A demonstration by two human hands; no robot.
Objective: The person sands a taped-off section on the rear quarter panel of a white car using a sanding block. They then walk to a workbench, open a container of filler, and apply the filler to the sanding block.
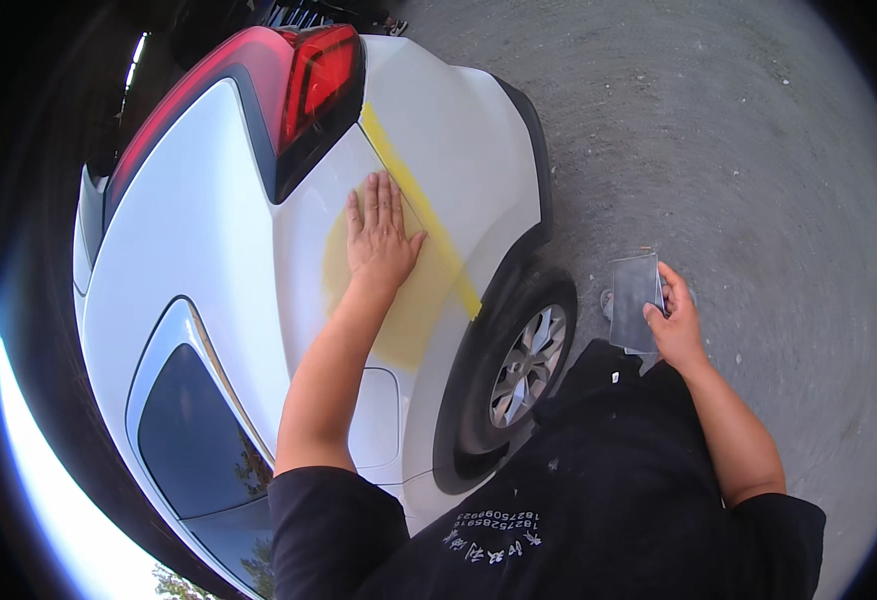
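Note:
My left hand (382, 240) lies flat on the rear side panel of a white car (323, 240), its fingers stretched toward the tail light. Beneath and around it spreads a dull yellow patch (403, 325) on the paint. Just right of the fingertips, a strip of yellow masking tape (420, 205) runs slantwise along the panel seam down to the wheel arch. Away from the car, my right hand (673, 320) grips a dark grey rectangular sheet (634, 300) with pale edges, thumb on top. It looks like more than one thin layer; its exact kind is unclear.
A red tail light (323, 75) sits at the car's rear corner. Below the wheel arch is the rear wheel (528, 365), close to my body. The fuel flap (376, 415) lies beside my left forearm. Grey concrete ground (738, 150) stretches to the right.

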